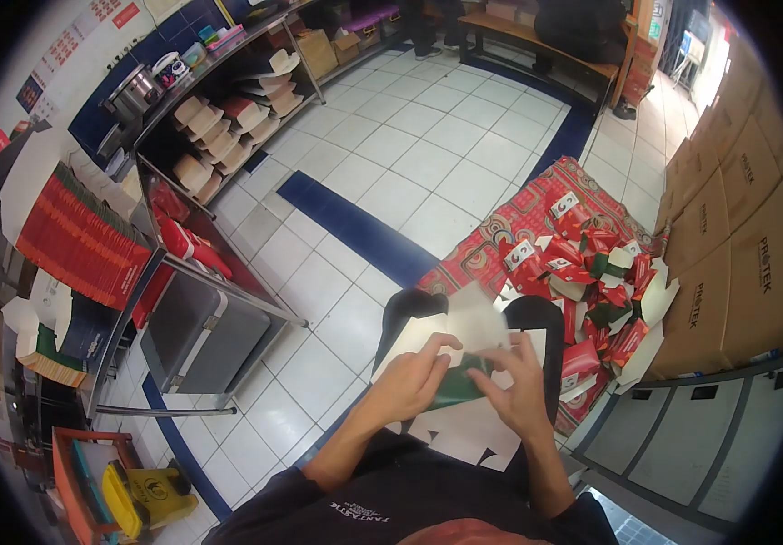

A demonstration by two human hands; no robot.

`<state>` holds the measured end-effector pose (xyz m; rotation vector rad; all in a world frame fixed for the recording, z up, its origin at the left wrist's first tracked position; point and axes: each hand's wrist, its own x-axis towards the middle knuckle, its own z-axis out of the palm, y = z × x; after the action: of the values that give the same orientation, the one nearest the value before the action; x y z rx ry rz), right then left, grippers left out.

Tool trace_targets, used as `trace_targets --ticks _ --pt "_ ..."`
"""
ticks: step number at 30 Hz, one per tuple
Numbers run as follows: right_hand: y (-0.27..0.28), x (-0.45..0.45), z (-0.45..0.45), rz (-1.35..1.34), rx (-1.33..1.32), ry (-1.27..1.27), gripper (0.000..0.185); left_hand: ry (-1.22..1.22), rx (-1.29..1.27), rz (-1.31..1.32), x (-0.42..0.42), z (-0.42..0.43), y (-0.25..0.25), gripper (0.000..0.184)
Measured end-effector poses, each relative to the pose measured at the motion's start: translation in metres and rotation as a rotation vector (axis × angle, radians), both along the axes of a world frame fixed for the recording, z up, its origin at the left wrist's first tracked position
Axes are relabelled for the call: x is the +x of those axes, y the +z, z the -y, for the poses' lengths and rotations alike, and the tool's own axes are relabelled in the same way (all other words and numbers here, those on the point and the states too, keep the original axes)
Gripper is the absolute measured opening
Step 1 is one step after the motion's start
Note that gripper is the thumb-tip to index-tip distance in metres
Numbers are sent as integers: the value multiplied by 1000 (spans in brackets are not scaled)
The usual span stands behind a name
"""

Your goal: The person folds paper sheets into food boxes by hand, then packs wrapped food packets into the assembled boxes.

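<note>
A small green and white carton piece [458, 385] is held over my lap between both hands, its pale upper flap blurred by motion. My left hand [417, 374] grips its left side with bent fingers. On the right side, my right hand [516, 380] holds it with thumb and fingers. Beneath them, flat white card sheets [464, 434] with dark cut-outs lie across my thighs.
Red, green and white folded cartons [582, 272] are heaped on a patterned red cloth [473, 245] at right, beside stacked brown boxes [718, 236]. Left are a rack with red card stacks [91, 241], a grey case [196, 336] and a yellow bin [150, 500]. People's legs show behind.
</note>
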<state>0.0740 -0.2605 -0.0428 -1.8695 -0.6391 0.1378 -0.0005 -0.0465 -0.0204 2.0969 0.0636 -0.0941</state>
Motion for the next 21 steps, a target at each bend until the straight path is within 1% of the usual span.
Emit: trace_targets --ticks 1,3,4,6,8,10,12,13,15,16,17,18,19,20,21 --pt "0 0 1 -1 -1 0 33 24 -5 29 0 2 -3 25" --pt "0 0 2 15 -13 118 31 43 -12 59 -1 4 -5 24" --pt "-1 2 3 16 -14 116 31 49 -17 59 -1 5 -5 24" --pt "-4 8 4 -48 35 179 29 59 -22 58 -2 7 -5 23" --pt "-1 10 5 -72 35 208 28 92 -91 79 -3 9 -5 22" --pt "-3 11 6 -96 34 233 27 103 -100 95 -4 11 -6 22" --pt "-6 10 4 -7 -14 279 40 111 -109 111 -3 11 -6 22" --pt "-2 9 3 -5 -13 282 40 132 -106 99 -2 10 -5 23" --pt "12 5 -1 70 41 274 58 158 -101 88 0 8 0 25" --pt "7 5 -1 69 41 275 58 188 -130 26 1 6 5 30" --pt "-3 4 1 94 6 226 65 216 -159 -38 2 5 7 34" --pt "-9 6 4 121 -31 178 71 215 -160 -39 5 4 -3 34" --pt "-12 10 9 120 -31 179 71 265 -98 279 11 1 -20 40" --pt "-15 15 17 224 -23 31 72 309 -33 591 13 -2 -34 47" --pt "-20 18 27 319 -22 -124 73 303 -40 574 13 -6 -38 47"
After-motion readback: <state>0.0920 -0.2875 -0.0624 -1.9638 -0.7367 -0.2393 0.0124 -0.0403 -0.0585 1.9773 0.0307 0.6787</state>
